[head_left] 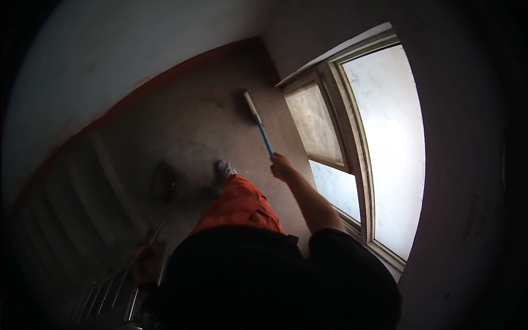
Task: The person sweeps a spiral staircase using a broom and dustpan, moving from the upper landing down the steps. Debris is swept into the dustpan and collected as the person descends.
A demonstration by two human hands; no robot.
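My right hand (pixel 280 166) grips the blue handle of a long tool (pixel 264 135), which reaches forward across the grey landing floor. At its far end is a long, narrow, pale head (pixel 248 102) near the window side. At the lower left, my left hand (pixel 145 261) is dim, closed round a thin metal handle (pixel 159 226). That handle leads toward a dark object (pixel 165 181), perhaps a dustpan, low beside my foot; its shape is hard to make out in the shadow.
Stairs (pixel 82 187) descend or rise at the left, with a metal railing (pixel 110 294) below. A pale wall (pixel 110 66) with a red base band bounds the landing. A framed window (pixel 385 137) with frosted panes fills the right. My foot (pixel 225 168) is on the floor.
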